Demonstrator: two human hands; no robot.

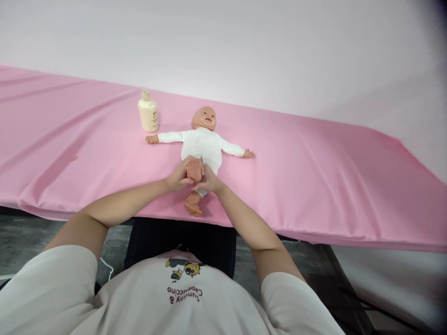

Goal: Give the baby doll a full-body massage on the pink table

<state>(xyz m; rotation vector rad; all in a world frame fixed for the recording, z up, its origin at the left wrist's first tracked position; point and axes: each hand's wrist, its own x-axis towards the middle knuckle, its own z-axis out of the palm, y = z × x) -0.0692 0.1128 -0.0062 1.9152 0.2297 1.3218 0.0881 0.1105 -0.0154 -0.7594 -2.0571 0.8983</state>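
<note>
A baby doll [201, 143] in a white outfit lies on its back, head away from me and arms spread wide. One of its legs is raised, and the bare sole of that foot [194, 170] faces me. My left hand [179, 175] wraps the foot from the left, its thumb near the heel. From the other side my right hand [210, 178] closes round the same foot and lower leg. Below my hands the doll's other foot [193, 204] rests on the cloth. The fingertips behind the raised foot are partly hidden.
A cream pump bottle [148, 113] stands upright left of the doll's head. Pink cloth [314, 186] with folds covers the table, whose front edge is close to my body. A white wall [223, 51] rises behind. A white cable [107, 267] hangs at lower left.
</note>
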